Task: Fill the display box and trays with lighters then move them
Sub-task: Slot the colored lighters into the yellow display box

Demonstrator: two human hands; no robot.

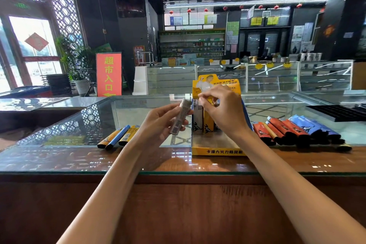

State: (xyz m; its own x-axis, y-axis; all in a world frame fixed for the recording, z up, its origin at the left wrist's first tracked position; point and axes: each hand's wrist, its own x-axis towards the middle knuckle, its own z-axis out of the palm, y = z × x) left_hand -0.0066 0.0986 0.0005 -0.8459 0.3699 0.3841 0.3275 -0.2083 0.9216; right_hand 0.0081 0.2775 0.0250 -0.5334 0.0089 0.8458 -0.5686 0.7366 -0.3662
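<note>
A yellow display box (217, 150) stands on the glass counter, with a few upright lighters (206, 123) at its back. My left hand (158, 123) holds a grey-white lighter (180, 118) tilted just left of the box. Over the box's back row, my right hand (223, 111) has its fingertips pinched at the top of a yellow lighter. Three loose lighters (118, 136) lie to the left of the box. A pile of several red, blue and yellow lighters (297, 130) lies to the right.
A black slotted tray (336, 112) sits at the far right of the counter. The glass counter (59, 138) has a wooden front edge (178, 180). Behind stand glass showcases, shelves and a red sign.
</note>
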